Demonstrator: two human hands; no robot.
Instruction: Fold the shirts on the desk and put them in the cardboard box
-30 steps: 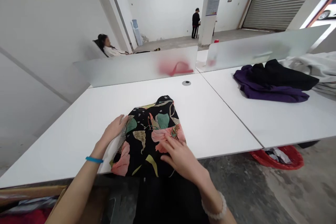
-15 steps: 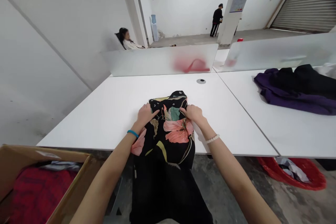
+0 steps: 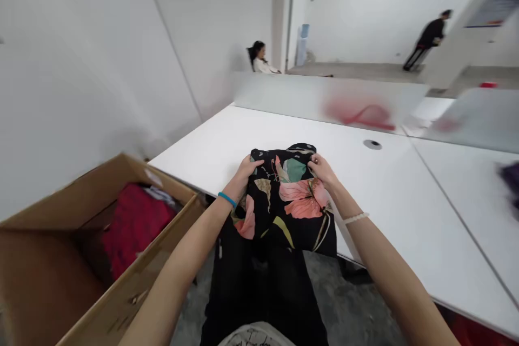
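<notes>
A folded black garment with pink flowers, green leaves and a pale cord [image 3: 270, 221] hangs partly over the front edge of the white table [image 3: 397, 200]. My left hand [image 3: 245, 170] grips its upper left side, the thumb lying on top of the cloth. At the upper right side, my right hand [image 3: 321, 168] pinches the fabric between thumb and fingers. The garment's lower part reaches out over my lap. Its underside is hidden.
On the left, against the table, stands an open cardboard box [image 3: 160, 275] with a red garment [image 3: 135, 227] inside. A frosted divider [image 3: 284, 94] runs along the table's back. Dark cloth [image 3: 511, 178] shows at the right edge. Two people are farther back.
My view has swung left, bringing more of the cardboard box into sight. Both hands still hold the garment, which now lies nearer the box and farther over the table's front edge.
</notes>
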